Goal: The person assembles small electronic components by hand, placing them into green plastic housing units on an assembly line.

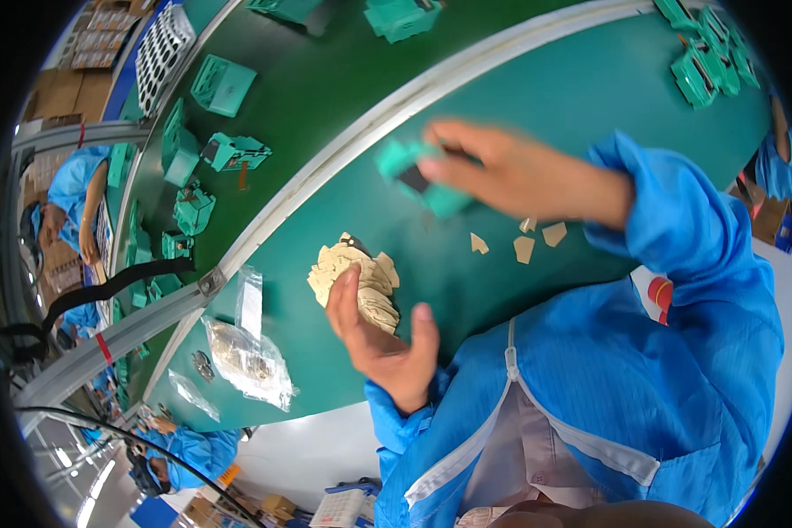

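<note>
My right hand [524,172] is raised over the green table, smeared by motion, with thumb and fingers closed on a green plastic housing [451,202] that has a dark patch. My left hand [383,343] rests palm inward against a heap of cream-coloured flat cut pieces [356,277], its thumb spread away from the fingers. Whether those fingertips hold one of the pieces cannot be seen. A few loose cream pieces [524,249] lie on the table below my right hand.
A metal rail [326,158] divides the table from a darker green belt carrying several green housings [224,85]. More housings [713,62] are grouped at the far right. Clear plastic bags [251,361] lie at the left. Co-workers in blue [79,180] sit beyond the belt.
</note>
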